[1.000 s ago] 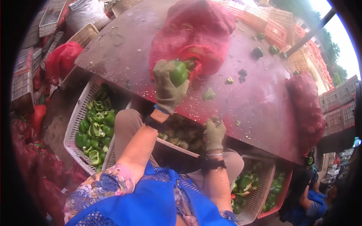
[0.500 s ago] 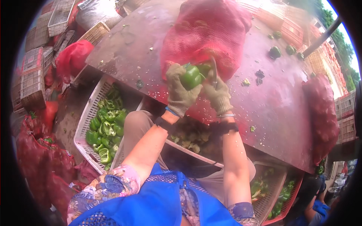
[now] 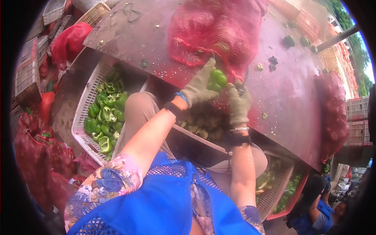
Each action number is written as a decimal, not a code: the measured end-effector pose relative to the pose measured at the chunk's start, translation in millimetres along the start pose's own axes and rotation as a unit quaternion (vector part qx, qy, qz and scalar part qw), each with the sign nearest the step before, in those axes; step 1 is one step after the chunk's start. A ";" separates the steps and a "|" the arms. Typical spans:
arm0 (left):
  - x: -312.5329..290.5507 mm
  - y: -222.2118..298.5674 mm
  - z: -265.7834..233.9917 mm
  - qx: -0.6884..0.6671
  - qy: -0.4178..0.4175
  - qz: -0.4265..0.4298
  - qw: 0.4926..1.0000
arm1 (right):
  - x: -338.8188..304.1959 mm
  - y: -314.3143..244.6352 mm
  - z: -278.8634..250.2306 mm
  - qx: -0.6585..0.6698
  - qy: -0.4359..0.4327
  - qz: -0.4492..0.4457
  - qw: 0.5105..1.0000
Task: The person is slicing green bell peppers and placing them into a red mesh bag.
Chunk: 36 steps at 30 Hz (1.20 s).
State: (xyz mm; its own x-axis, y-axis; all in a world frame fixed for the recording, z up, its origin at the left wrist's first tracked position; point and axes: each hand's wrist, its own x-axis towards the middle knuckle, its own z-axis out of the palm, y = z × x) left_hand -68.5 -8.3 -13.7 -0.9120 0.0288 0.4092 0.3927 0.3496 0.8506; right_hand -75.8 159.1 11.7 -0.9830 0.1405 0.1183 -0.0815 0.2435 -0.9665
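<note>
My left hand (image 3: 199, 87), in a pale knitted glove, holds a green bell pepper (image 3: 217, 80) just in front of the red mesh sack's open mouth. Its thumb points up along the pepper's near side, and the other fingers are partly hidden. Close by on the right, my gloved right hand (image 3: 239, 102) is closed around a small knife (image 3: 246, 74), whose narrow blade points up and is hard to make out. The red mesh sack (image 3: 213, 29) lies on the metal table, and more green peppers show faintly inside its mouth.
Cut green peppers fill a white crate (image 3: 80, 121) at my left. Below the edge of the table (image 3: 290, 129) sits a bin of pale scraps (image 3: 199, 131). Two more crates (image 3: 280, 178) stand at lower right. Loose peppers (image 3: 289, 41) and another full red sack (image 3: 332, 113) are on the right.
Both hands have come nearer to me, away from the sack. The knife hand has moved right, apart from the pepper, and the pepper has been turned. The whole view has shifted slightly.
</note>
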 end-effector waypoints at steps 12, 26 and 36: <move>-4.3 -1.3 13.6 0.002 -0.012 -0.053 0.998 | 9.7 0.2 22.2 -0.118 0.016 0.075 0.990; 2.7 -2.3 33.1 0.091 0.062 0.039 0.993 | 86.3 32.9 47.1 -0.285 0.103 0.077 0.950; -23.8 7.0 16.7 -0.004 0.064 0.002 0.998 | 22.0 11.8 6.4 -0.061 -0.053 0.050 0.995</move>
State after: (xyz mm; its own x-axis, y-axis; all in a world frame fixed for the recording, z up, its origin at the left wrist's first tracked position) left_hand -45.9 9.2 -23.0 -0.8880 -0.0889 0.4512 0.3984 0.3417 0.8512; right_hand -99.5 158.9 1.5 -0.9976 0.0691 -0.0087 0.0324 0.3487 -0.9367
